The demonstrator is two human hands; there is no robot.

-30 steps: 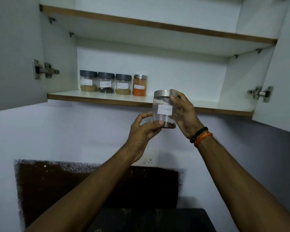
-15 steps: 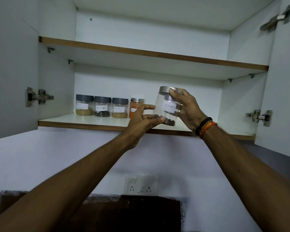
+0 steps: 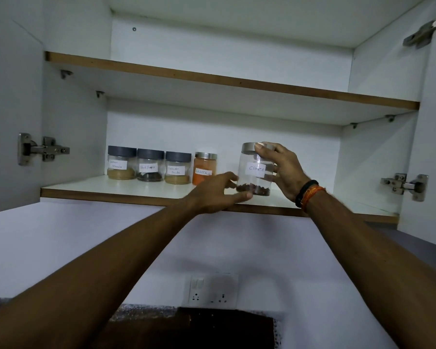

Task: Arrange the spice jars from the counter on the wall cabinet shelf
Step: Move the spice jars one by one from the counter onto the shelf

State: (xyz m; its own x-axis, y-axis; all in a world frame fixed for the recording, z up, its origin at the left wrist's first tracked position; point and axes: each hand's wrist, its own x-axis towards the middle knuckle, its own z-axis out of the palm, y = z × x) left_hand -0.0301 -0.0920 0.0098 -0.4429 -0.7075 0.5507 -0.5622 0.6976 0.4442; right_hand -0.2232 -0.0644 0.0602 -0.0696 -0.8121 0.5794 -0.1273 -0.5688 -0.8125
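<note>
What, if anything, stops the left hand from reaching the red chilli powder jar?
Probably nothing, so yes. The left hand is just in front of the red chilli powder jar with nothing between, but it must first release the cloves jar.

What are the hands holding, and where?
A clear, silver-lidded jar labelled Cloves: the right hand grips its upper side and lid, the left hand pinches its base.
</note>
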